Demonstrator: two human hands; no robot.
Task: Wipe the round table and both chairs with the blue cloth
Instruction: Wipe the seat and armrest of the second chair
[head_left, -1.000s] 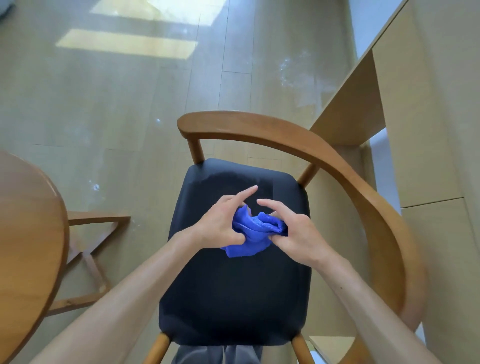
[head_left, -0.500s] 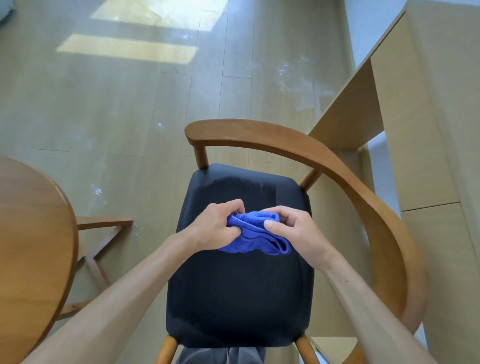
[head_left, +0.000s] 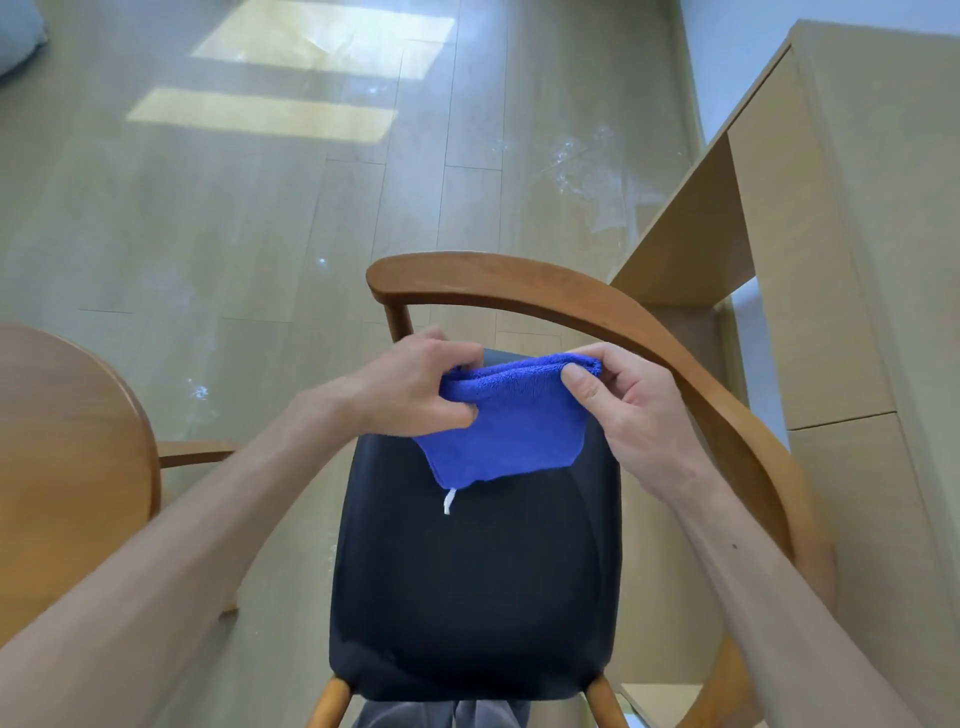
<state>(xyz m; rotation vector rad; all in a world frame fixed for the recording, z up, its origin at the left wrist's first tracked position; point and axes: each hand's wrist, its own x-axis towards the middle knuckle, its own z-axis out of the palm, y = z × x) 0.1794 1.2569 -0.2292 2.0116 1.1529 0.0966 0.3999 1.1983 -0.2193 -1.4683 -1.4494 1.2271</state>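
A blue cloth (head_left: 511, 423) hangs folded above the black seat (head_left: 475, 587) of a wooden chair with a curved backrest (head_left: 587, 306). My left hand (head_left: 415, 387) pinches the cloth's upper left corner. My right hand (head_left: 631, 402) pinches its upper right corner. The cloth is stretched between both hands, and a small white tag dangles from its lower edge. The round wooden table (head_left: 67, 462) shows its edge at the left.
A light wood cabinet (head_left: 831, 270) stands close on the right, just behind the chair's backrest. The table's wooden base (head_left: 195, 453) sticks out at the left. Pale wood floor (head_left: 234, 208) with sunlit patches lies beyond the chair.
Both hands have risen from the seat and pulled apart. The bunched cloth has opened into a flat folded panel hanging between them.
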